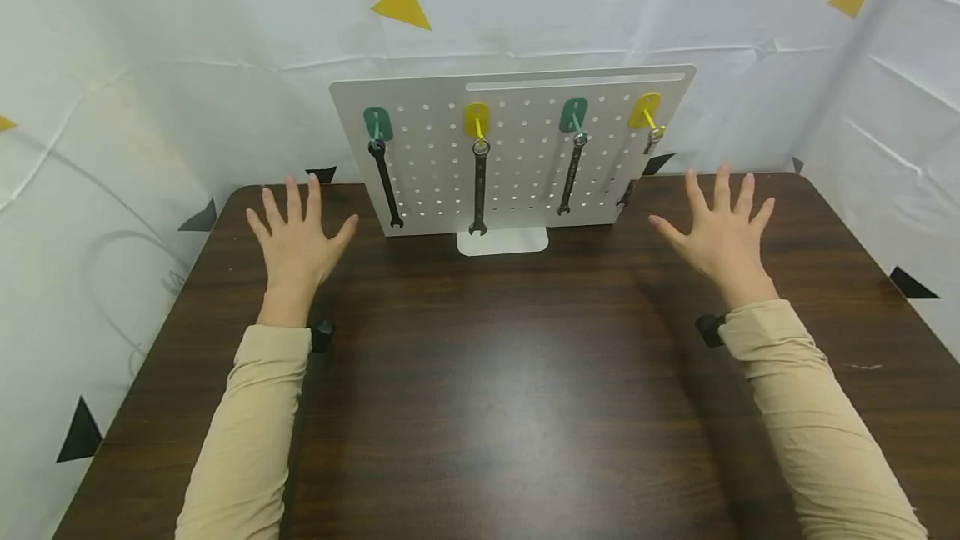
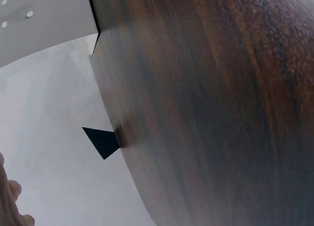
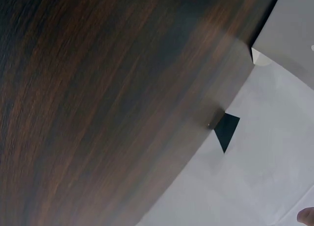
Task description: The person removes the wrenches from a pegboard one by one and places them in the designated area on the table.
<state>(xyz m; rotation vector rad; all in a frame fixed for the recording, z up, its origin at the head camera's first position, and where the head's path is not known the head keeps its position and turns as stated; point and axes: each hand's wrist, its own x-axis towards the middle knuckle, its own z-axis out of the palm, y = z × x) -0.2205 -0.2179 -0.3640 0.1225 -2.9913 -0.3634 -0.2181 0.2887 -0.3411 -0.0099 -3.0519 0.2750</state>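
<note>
My left hand point(image 1: 294, 248) is held out over the left part of the table with its fingers spread, holding nothing. On the other side my right hand point(image 1: 722, 242) is spread the same way, also holding nothing. Between them, towards the back, stands a pale pegboard point(image 1: 517, 161). Combination wrenches hang on its hooks: one at the left point(image 1: 386, 183), a second wrench point(image 1: 480, 188), a third wrench point(image 1: 572, 175), and a wrench point(image 1: 652, 140) at the right edge, partly hidden by its angle. Only fingertips point(image 2: 14, 189) show in the left wrist view, and one fingertip point(image 3: 306, 216) in the right.
The dark wood table point(image 1: 510, 373) runs back to a white sheet wall point(image 1: 247, 7) bearing yellow and black triangles. A green hook point(image 1: 378, 123) and a yellow hook point(image 1: 477, 119) alternate along the board. A white base plate point(image 1: 502, 242) juts forward under the board.
</note>
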